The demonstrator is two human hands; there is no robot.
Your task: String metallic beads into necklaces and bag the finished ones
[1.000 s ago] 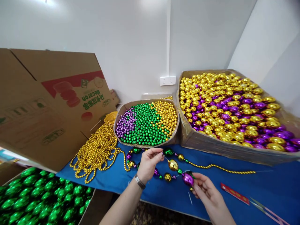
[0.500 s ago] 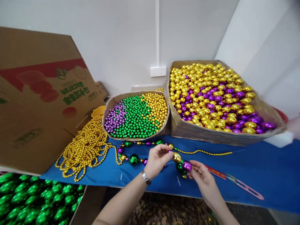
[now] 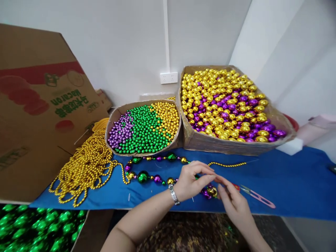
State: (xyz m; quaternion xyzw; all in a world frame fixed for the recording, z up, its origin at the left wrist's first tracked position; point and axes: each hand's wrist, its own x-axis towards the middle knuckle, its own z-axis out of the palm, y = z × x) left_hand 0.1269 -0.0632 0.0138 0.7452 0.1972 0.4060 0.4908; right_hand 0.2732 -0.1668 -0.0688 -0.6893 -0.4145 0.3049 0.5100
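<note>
My left hand (image 3: 193, 180) and my right hand (image 3: 232, 199) meet over the blue cloth (image 3: 288, 182), fingertips pinched together on the end of a bead strand (image 3: 152, 176). That strand mixes green, purple and gold beads and loops back toward the small box. A purple and a gold bead (image 3: 210, 191) sit just under my fingers. A thin gold bead string (image 3: 227, 163) runs off to the right. My left wrist wears a metal watch (image 3: 173, 193).
A small cardboard box (image 3: 144, 127) holds purple, green and gold beads. A larger box (image 3: 225, 105) holds big gold and purple beads. A heap of gold strands (image 3: 84, 168) lies at left beside a big carton (image 3: 39, 105). Thread snips (image 3: 256, 197) lie at right. Green balls (image 3: 39, 227) fill the lower left.
Both hands came together and lowered toward the cloth; the large beads that were held up between them now rest under my fingers. The view shifted right.
</note>
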